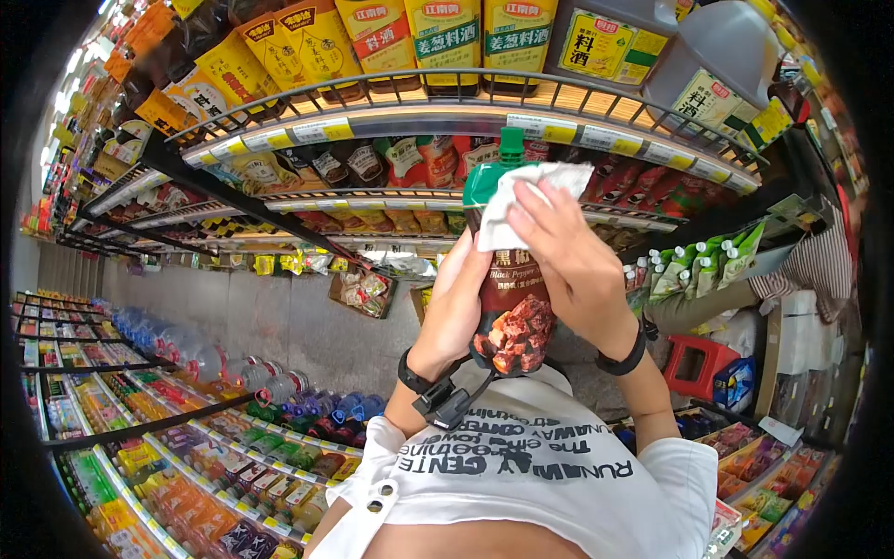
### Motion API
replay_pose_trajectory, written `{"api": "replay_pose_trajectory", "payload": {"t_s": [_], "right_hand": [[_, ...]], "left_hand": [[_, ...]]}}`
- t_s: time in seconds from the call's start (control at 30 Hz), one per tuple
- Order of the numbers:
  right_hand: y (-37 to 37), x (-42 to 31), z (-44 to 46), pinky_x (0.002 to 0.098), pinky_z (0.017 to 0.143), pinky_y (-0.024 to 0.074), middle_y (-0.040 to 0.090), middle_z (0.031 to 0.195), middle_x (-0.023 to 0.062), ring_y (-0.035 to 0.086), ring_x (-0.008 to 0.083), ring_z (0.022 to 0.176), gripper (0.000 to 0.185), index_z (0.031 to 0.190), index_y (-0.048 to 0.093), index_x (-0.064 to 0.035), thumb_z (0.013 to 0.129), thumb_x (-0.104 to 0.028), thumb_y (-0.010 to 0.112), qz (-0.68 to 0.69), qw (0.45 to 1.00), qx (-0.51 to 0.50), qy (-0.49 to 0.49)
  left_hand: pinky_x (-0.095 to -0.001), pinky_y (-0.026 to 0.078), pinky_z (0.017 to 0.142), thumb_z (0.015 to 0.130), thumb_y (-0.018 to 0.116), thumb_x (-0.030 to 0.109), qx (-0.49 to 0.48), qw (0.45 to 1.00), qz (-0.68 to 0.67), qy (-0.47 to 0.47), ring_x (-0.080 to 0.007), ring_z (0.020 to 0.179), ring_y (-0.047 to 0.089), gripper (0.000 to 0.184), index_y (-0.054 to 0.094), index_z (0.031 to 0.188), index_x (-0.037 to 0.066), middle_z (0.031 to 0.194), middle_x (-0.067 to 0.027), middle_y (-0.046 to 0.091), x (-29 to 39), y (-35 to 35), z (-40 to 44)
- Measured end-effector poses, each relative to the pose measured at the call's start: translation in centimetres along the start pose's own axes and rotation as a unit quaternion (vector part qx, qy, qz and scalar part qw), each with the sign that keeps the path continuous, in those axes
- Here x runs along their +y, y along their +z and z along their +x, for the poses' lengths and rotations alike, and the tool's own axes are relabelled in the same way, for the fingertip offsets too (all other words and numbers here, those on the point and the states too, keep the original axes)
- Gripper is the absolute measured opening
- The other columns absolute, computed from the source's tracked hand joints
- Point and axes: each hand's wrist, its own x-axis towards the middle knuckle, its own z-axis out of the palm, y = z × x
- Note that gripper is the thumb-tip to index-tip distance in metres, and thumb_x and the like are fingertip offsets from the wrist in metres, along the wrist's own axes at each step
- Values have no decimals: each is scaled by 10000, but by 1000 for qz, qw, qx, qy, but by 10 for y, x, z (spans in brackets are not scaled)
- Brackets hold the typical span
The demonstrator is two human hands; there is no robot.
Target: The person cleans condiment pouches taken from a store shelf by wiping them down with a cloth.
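A spouted sauce pouch (pixel 512 317) labelled "Black Pepper" stands upright in front of my chest, with a green cap on top and a picture of meat cubes low on its front. My left hand (pixel 453 293) is wrapped around its left side, the fingers partly hidden behind it. In my right hand (pixel 577 265) is a white cloth or tissue (pixel 535 191), pressed flat by the fingers against the pouch's upper front. The cloth covers part of the green top and the label. Black bands circle both wrists.
Ahead, a wire-railed shelf (pixel 447 121) carries bottles and large jugs of cooking wine (pixel 605 42), with pouches on the tiers below. Drink shelves (pixel 186 447) line the left. A red stool (pixel 691 365) and another person's striped sleeve (pixel 805 256) are at right. A carton (pixel 361 291) sits on the floor.
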Motion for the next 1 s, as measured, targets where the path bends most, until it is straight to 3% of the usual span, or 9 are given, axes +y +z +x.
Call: {"api": "replay_pose_trajectory", "payload": {"t_s": [0.13,0.43,0.53,0.57,0.6,0.73,0.83,0.93,1.0], "right_hand": [[-14,-9,-16,453,970,445,593,1217,142,561,347,1131,373,1118,618,-26,751,17,567,52,997,-47,-15],[-26,-35,-57,436,955,475,619,1170,146,594,311,1090,293,1006,660,-19,720,19,608,123,989,-87,5],[-25,-37,-67,437,949,480,627,1151,152,601,310,1079,271,981,671,-23,719,28,624,173,982,-78,22],[-26,-37,-69,432,928,495,650,1099,155,616,318,1051,280,962,679,-25,701,59,619,172,982,-69,25],[-29,-38,-70,432,928,495,650,1099,155,616,318,1051,280,962,679,-25,701,59,619,173,982,-70,24],[-46,-33,-74,364,839,520,667,1014,200,653,283,983,225,974,648,22,800,94,525,229,957,9,177],[-44,-21,-64,280,824,473,591,1144,131,597,158,976,314,1242,483,59,941,-27,452,139,919,159,333],[-32,-5,-20,313,916,457,537,1275,154,573,212,1101,373,1281,467,43,913,-10,498,92,951,196,221],[-13,-1,11,377,966,439,589,1211,143,557,313,1141,407,1238,537,-18,836,-4,593,63,986,50,145]], "left_hand": [[-276,399,961,1015,361,279,30,997,-44,-63,-134,1115,521,415,423,1322,8,1255,-87,529,-3,2,-1],[-438,505,878,1010,334,298,-28,989,-134,-65,-309,996,616,431,424,1271,-34,1188,-213,557,-5,-10,12],[-442,504,878,1006,347,316,2,994,-100,-54,-305,1000,615,440,428,1262,-32,1178,-206,562,-9,-11,13],[-292,470,893,1001,398,294,6,991,-120,-65,-160,1014,593,396,444,1268,4,1158,-93,587,-7,-8,13],[-292,470,893,1001,398,294,8,991,-119,-65,-160,1014,593,396,444,1268,4,1158,-93,587,-8,-8,14],[-359,488,896,1003,336,282,-34,959,-251,-127,-227,1018,607,389,417,1279,20,1139,-135,591,-7,-11,23],[-464,447,945,974,325,401,-66,953,-257,-148,-330,1046,587,539,423,1282,-30,1168,-209,574,-5,-5,23],[-385,520,858,999,342,300,-47,954,-259,-141,-259,966,635,389,438,1244,14,1115,-167,599,-6,1,23],[-313,502,866,996,388,305,25,972,-207,-111,-160,981,618,371,479,1234,35,1131,-87,601,-4,8,22]]}}
